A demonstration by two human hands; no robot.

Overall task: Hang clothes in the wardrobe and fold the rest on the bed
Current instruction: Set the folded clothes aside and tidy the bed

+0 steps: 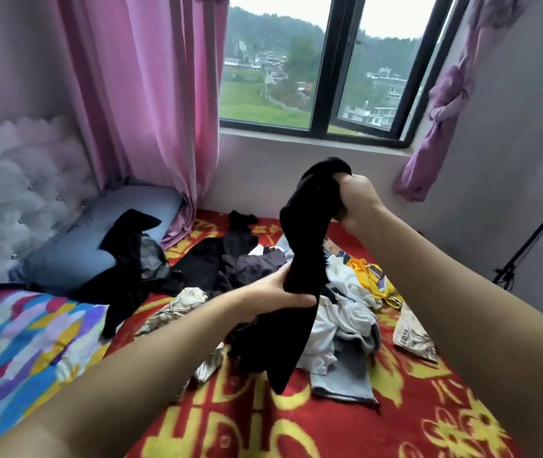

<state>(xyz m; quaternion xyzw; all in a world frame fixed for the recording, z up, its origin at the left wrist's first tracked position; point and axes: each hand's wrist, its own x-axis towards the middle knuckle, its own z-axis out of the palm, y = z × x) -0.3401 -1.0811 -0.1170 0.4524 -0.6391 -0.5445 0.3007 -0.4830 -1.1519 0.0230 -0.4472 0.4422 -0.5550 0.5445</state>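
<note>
A long black garment hangs stretched above the bed. My right hand grips its upper end, raised high near the window sill. Lower down, my left hand holds its middle, thumb and fingers wrapped round the cloth, and the tail dangles below. Under it, a heap of mixed clothes in white, grey, yellow and black lies on the red and yellow bedspread. More black garments sprawl toward the pillow. No wardrobe is in view.
A blue-grey pillow lies by the tufted headboard at left. A multicoloured quilt covers the near left. Pink curtains and a window stand behind the bed. A black tripod stands at right.
</note>
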